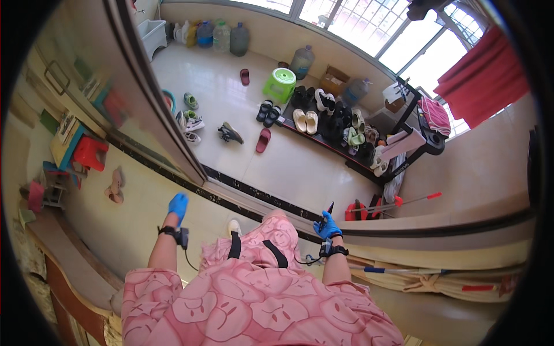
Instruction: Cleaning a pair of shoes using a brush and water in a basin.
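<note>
My left hand, in a blue glove, hangs beside the sliding door's edge with its fingers curled in, and nothing shows in it. A blue glove also covers my right hand, which is closed round a slim dark object with a pointed end; its kind is too small to make out. Each wrist wears a black strap with a small box and a cable. The dark-edged door track crosses the floor in front of me. Near my right hand stand a red dustpan and a red-tipped stick.
Beyond the track, a treadmill carries several pairs of shoes, with a green stool behind. Loose shoes, including a maroon slipper, lie on the floor. A glass sliding door stands left, near a red stool. Curtains hang right.
</note>
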A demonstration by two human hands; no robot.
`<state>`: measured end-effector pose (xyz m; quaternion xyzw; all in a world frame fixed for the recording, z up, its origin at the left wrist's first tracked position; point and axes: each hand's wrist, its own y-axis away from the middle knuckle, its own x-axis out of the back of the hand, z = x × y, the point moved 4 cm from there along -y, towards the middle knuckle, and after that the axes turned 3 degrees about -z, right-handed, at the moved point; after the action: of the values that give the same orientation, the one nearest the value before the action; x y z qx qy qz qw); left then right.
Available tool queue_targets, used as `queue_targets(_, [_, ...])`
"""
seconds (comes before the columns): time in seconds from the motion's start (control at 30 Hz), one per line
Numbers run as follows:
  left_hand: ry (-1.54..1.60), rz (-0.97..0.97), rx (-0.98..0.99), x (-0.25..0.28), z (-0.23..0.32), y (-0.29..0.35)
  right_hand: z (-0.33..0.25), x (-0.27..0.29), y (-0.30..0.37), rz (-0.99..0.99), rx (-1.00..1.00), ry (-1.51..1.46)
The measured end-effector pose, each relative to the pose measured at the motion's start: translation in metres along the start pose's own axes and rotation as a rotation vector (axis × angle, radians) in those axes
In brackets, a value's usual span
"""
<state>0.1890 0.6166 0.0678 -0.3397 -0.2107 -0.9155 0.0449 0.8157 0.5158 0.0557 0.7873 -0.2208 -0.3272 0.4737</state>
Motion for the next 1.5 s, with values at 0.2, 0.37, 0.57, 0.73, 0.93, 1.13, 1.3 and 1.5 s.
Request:
queue_targets(0.2, [-0.064, -0.26, -0.441, -0.026, 0.249, -0.092, -0.104, -0.085, -0.081, 0.057, -0.071, -0.077])
queue_targets(0.37, [-0.389, -0.268, -0.116, -0.061, 0.196, -0.179, -0.202, -0.137, -0.188, 0.072, -0.114, -0.041])
queue_targets(0.57, [-0.373, -0.54, 0.598, -0.111, 0.032, -0.173, -0.338, -0.259, -0.249, 0.093, -0.194, -0.064])
queue_targets(0.73, [0.503, -0.333, 0.857, -0.139, 0.082, -0.176, -0.417, -0.315, -0.297, 0.102, -0.337, 0.053])
queue_targets(0.93, [0.526, -0.201, 0.775, -0.165, 0.093, -0.233, -0.453, -0.398, -0.363, -0.063, -0.332, 0.212])
queue_targets(1.13, [0.547, -0.292, 0.764, -0.176, 0.077, -0.299, -0.464, -0.485, -0.362, 0.047, -0.384, 0.173])
queue_targets(1.3, [-0.268, -0.35, 0.298, -0.124, 0.097, -0.367, -0.494, -0.531, -0.42, 0.075, -0.43, 0.222])
queue_targets(1.5, [0.677, 0.106, 0.718, -0.026, 0.101, -0.417, -0.508, -0.629, -0.446, 0.195, -0.421, 0.299])
